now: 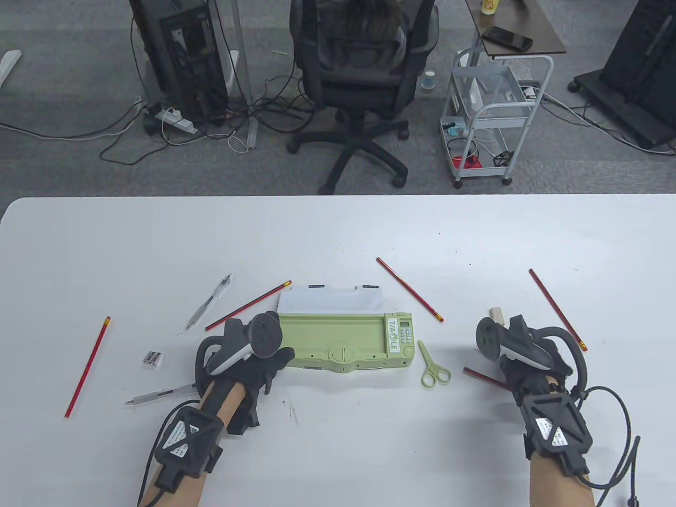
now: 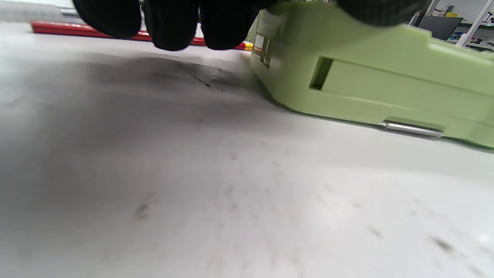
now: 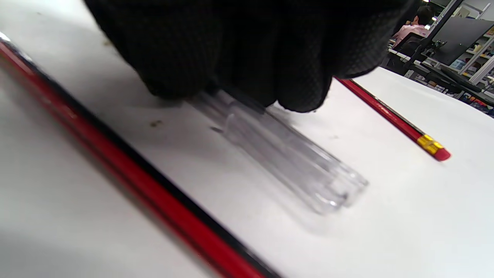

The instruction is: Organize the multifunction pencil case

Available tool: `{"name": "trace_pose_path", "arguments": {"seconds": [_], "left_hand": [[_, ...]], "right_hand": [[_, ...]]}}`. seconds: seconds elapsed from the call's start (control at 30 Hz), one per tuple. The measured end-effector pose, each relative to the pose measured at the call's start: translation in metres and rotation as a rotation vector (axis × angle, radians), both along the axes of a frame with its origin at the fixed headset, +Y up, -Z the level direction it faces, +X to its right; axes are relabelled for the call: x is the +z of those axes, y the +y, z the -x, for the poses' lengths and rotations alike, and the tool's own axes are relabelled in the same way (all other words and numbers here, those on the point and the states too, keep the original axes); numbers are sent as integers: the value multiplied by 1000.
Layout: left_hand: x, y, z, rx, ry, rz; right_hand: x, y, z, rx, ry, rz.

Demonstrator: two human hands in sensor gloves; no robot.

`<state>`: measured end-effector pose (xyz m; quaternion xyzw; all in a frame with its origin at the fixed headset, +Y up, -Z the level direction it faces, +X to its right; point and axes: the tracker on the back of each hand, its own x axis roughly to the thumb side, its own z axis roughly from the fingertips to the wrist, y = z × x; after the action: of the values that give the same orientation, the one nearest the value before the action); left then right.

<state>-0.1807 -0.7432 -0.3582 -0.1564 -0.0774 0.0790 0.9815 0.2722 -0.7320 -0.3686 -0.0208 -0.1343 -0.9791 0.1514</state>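
Right of the green pencil case (image 1: 343,338), right hand (image 1: 520,359) pinches a clear pen (image 3: 285,154) off the table; left hand (image 1: 253,359), thumb on the case, steadies it; next: carry the pen into the open tray

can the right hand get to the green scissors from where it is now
Probably yes: the scissors lie just left of the right hand on bare table, nothing between, though its fingers are already on a clear pen.

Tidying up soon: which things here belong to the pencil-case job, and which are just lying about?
Job:
pencil case
red pencils
pens
scissors
eraser
sharpener

Lying about:
office chair
trolley
phone
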Motion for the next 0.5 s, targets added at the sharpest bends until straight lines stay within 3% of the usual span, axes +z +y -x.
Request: {"name": "trace_pose_path", "arguments": {"seconds": [0.2,0.5], "left_hand": [[0,0,0,1,0,-2],[0,0,1,8,2,-4]], "right_hand": [[0,20,14,-110,28,-66],[-15,68,83,-272,160,-164]]}}
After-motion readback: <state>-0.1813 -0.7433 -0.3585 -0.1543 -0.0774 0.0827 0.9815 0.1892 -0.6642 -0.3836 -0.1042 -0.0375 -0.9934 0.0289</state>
